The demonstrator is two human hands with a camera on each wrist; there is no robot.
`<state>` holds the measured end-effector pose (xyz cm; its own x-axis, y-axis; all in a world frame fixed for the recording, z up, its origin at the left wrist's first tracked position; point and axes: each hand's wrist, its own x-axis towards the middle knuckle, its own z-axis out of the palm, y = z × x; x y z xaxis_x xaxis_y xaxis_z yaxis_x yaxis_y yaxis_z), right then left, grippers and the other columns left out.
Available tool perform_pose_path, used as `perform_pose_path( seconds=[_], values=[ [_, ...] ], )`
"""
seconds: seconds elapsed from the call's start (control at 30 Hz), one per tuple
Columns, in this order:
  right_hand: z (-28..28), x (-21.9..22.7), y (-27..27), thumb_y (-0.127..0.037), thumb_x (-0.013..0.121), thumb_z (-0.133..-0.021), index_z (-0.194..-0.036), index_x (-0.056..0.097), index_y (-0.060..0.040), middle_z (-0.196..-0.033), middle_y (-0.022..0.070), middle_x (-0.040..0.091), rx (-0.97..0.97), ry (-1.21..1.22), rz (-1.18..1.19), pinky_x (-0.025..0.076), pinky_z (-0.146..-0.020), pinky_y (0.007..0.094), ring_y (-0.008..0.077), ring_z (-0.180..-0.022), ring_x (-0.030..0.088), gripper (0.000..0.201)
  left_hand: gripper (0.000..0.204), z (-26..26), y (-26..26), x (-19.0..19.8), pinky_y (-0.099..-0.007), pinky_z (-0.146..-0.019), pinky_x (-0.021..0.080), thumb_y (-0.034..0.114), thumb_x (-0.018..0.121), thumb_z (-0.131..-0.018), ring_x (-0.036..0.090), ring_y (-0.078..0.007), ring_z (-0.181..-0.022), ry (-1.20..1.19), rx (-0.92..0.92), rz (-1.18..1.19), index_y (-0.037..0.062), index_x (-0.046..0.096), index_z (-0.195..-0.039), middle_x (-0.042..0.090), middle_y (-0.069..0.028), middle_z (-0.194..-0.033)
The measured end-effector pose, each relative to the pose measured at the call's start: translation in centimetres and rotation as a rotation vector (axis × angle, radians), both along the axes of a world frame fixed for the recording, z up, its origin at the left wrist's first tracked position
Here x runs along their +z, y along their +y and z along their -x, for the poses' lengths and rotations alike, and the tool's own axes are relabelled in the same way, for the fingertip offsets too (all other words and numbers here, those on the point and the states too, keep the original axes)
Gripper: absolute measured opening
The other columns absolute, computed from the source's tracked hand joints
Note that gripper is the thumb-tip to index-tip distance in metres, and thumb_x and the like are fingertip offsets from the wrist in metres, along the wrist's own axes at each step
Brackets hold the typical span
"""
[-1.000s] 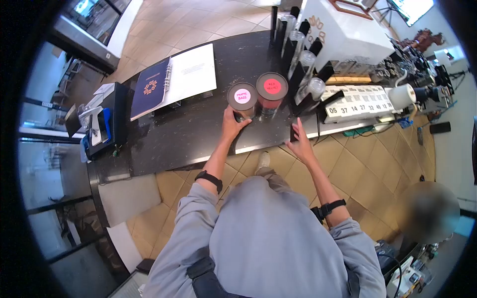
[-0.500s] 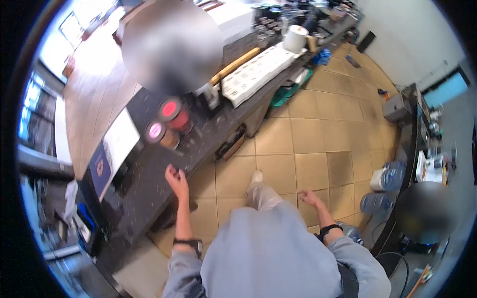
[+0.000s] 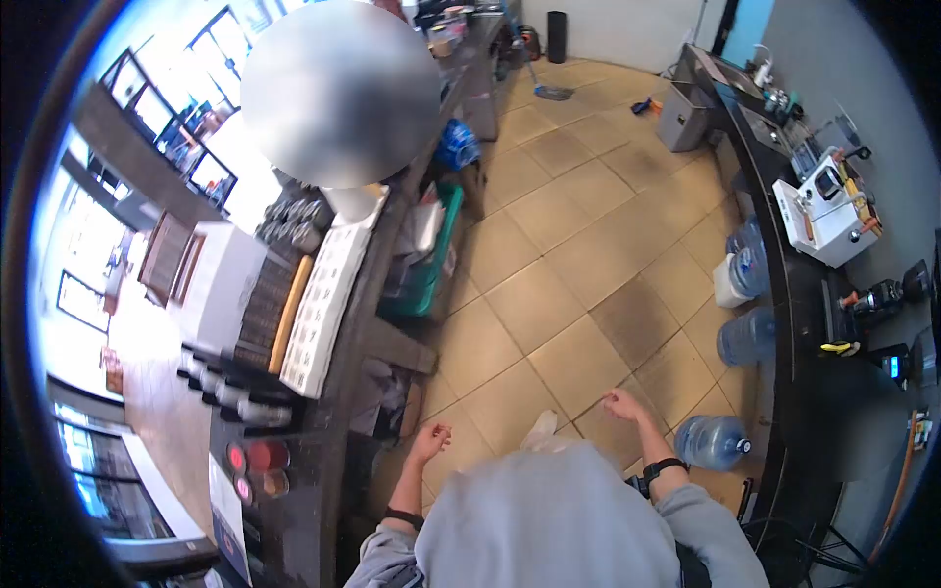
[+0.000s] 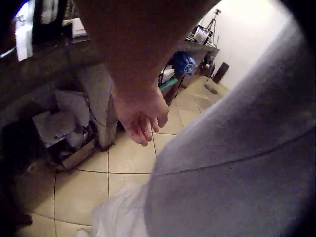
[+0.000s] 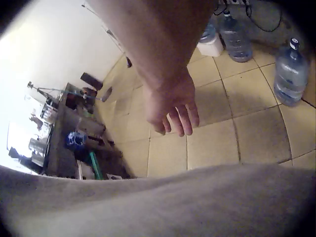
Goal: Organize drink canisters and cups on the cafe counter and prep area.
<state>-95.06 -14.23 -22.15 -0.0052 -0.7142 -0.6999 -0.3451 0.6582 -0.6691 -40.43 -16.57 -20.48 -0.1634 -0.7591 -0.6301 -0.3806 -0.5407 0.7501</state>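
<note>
My left hand (image 3: 431, 443) hangs beside the dark counter with its fingers loosely bent, holding nothing. In the left wrist view the same hand (image 4: 140, 113) points down over the tiled floor. On the other side of my body, my right hand (image 3: 619, 404) also hangs free; the right wrist view shows this hand (image 5: 173, 106) with relaxed fingers above the tiles. Two lidded jars stand side by side on the counter at lower left, one with red contents (image 3: 267, 455) and one with brownish contents (image 3: 272, 483), both away from my left hand.
A long white numbered box (image 3: 323, 304) lies along the left counter (image 3: 348, 392). Beneath that counter sits a green crate (image 3: 446, 260). Large water bottles (image 3: 708, 443) stand on the floor by the right counter, which bears a white espresso machine (image 3: 833, 211). Tiled floor (image 3: 549, 284) runs between.
My left hand has let go of the brownish jar and dropped to my side. The view has swung right, so the jars now appear at lower left. My right hand has moved away from the counter.
</note>
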Motion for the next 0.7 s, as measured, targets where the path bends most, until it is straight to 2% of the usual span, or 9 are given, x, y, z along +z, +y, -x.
perform_pose_path(
  seconds=[0.03,0.1,0.23,0.33,0.43,0.47,0.57,0.63,0.7],
  values=[
    [1.7,0.1,-1.5,-0.025,0.067,-0.094,-0.124,0.063,-0.0045,-0.099,0.0065,0.071,-0.103,-0.007,0.017,0.054,-0.07,0.0312,0.016,-0.081,0.067,0.036,0.028,0.8,-2.2,-1.0,-0.0298,-0.064,0.055,0.028,0.062,-0.098,0.069,-0.0151,-0.08,-0.002,-0.018,0.002,0.0036,0.065,-0.113,0.07,-0.006,-0.092],
    [5.1,-0.1,-3.9,-0.024,0.068,-0.094,-0.124,0.063,-0.0043,-0.099,0.0065,0.071,-0.121,0.05,0.057,0.054,-0.069,0.0311,0.0156,-0.081,0.067,0.037,0.026,2.9,-5.8,-1.8,-0.0306,-0.065,0.055,0.025,0.061,-0.098,0.069,-0.0155,-0.081,-0.123,-0.14,-0.108,0.0042,0.065,-0.113,0.07,-0.0065,-0.092],
    [9.2,-0.9,-6.9,-0.023,0.068,-0.094,-0.124,0.063,-0.004,-0.097,0.0056,0.07,-0.161,0.092,0.093,0.054,-0.069,0.0312,0.0147,-0.079,0.067,0.036,0.024,6.7,-10.3,-1.3,-0.0316,-0.067,0.055,0.021,0.059,-0.098,0.069,-0.0172,-0.078,-0.028,0.031,-0.222,0.0043,0.065,-0.113,0.07,-0.0081,-0.094],
    [12.0,-2.0,-8.9,-0.024,0.067,-0.095,-0.123,0.064,-0.005,-0.095,0.0051,0.071,-0.09,0.037,0.009,0.054,-0.069,0.0313,0.0148,-0.078,0.067,0.034,0.024,8.2,-13.4,-2.5,-0.0331,-0.066,0.055,0.022,0.06,-0.098,0.069,-0.0187,-0.077,-0.104,-0.108,-0.282,0.0039,0.065,-0.113,0.071,-0.0102,-0.094],
    [16.0,-4.2,-11.1,-0.024,0.067,-0.095,-0.121,0.065,-0.0065,-0.093,0.0044,0.071,-0.064,-0.002,-0.077,0.053,-0.065,0.0303,0.0147,-0.076,0.066,0.031,0.025,10.6,-17.2,-3.4,-0.0353,-0.064,0.056,0.022,0.061,-0.096,0.07,-0.0195,-0.075,-0.18,-0.155,-0.378,0.0033,0.065,-0.113,0.071,-0.0114,-0.092],
    [17.7,-4.3,-12.1,-0.024,0.067,-0.095,-0.121,0.065,-0.0065,-0.093,0.0044,0.071,-0.063,0.007,-0.081,0.053,-0.065,0.0303,0.0147,-0.076,0.066,0.031,0.028,11.7,-18.8,-4.1,-0.0357,-0.061,0.057,0.023,0.062,-0.095,0.069,-0.02,-0.072,-0.191,-0.097,-0.401,0.0026,0.065,-0.113,0.071,-0.0117,-0.089],
    [23.0,-3.4,-16.2,-0.022,0.063,-0.096,-0.115,0.066,-0.0059,-0.088,0.0032,0.069,-0.093,0.005,-0.185,0.05,-0.058,0.0292,0.0139,-0.07,0.064,0.025,0.027,15.6,-25.2,-6.3,-0.0355,-0.06,0.057,0.022,0.061,-0.095,0.069,-0.0208,-0.069,-0.133,-0.066,-0.426,0.0015,0.066,-0.111,0.071,-0.0116,-0.085],
    [26.4,-2.0,-21.5,-0.021,0.062,-0.096,-0.112,0.066,-0.0053,-0.087,0.0032,0.068,-0.09,0.023,-0.199,0.049,-0.056,0.0289,0.0135,-0.068,0.064,0.023,0.027,19.3,-32.2,-7.8,-0.0355,-0.061,0.057,0.024,0.061,-0.094,0.069,-0.0207,-0.069,-0.133,-0.115,-0.407,0.0016,0.067,-0.109,0.071,-0.0114,-0.083],
    [29.2,1.8,-24.9,-0.018,0.06,-0.096,-0.108,0.066,-0.0055,-0.088,0.004,0.067,-0.271,0.023,-0.32,0.048,-0.053,0.0287,0.0135,-0.066,0.062,0.018,0.03,23.7,-37.0,-8.3,-0.0357,-0.062,0.057,0.027,0.061,-0.094,0.069,-0.0205,-0.069,-0.137,-0.223,-0.359,0.0012,0.068,-0.106,0.07,-0.0111,-0.08]
  ],
)
